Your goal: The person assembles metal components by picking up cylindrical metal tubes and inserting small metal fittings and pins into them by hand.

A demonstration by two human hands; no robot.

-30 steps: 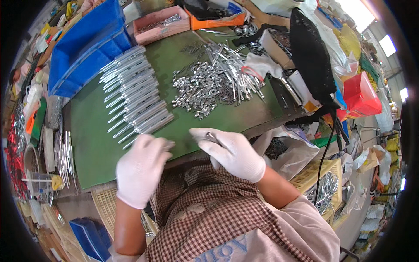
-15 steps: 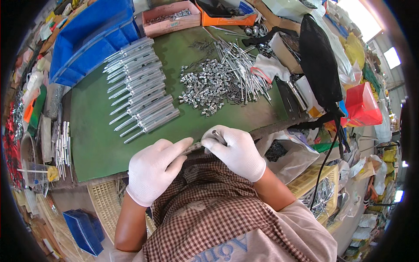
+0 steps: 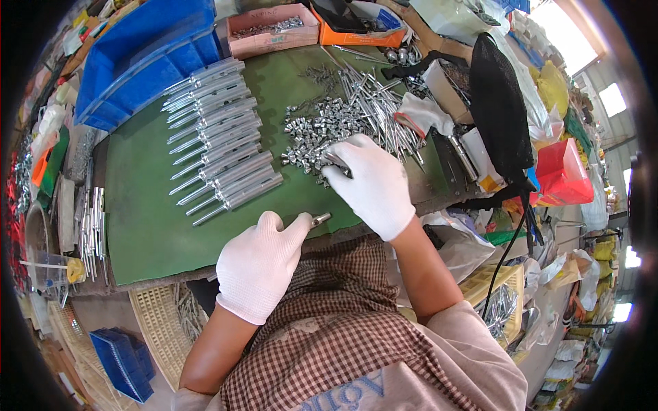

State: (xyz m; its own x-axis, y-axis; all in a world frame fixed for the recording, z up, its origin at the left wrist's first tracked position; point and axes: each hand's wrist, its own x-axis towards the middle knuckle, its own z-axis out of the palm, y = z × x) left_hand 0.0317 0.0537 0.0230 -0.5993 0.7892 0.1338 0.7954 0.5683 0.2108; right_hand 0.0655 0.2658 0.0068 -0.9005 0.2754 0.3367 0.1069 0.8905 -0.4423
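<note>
Crowded workshop clutter is surrounding a flat green work mat (image 3: pixel 140 236), where a large blue plastic bin (image 3: pixel 157 79) is standing by the far left corner and an open pink box (image 3: pixel 274 42) and an orange-sided box (image 3: pixel 349 38) are lining the far edge. Along the front, the mat's edge is running just beyond a brown-checked cloth apron (image 3: pixel 322 335). Green surface is showing between a slanting row of long silver metal tubes (image 3: pixel 236 162) on the left and a heap of small silver metal fittings (image 3: pixel 312 140) on the right, that lane widening toward the front; thin silver metal rods (image 3: pixel 385 113) are crowding the heap's far right side. Now the white-gloved left hand (image 3: pixel 260 266): thumb and forefinger are pinching a short silver metal tube (image 3: pixel 320 220), one end poking out rightward near the front edge. Across from it, the white-gloved right hand (image 3: pixel 373 181) is hanging over the heap's near side, fingers half curled toward the thumb; silver is glinting there, but I cannot tell whether it's gripping a piece. Fittings are lying right beside those fingertips, while the short tube is sitting nearer the body, apart from that hand.
</note>
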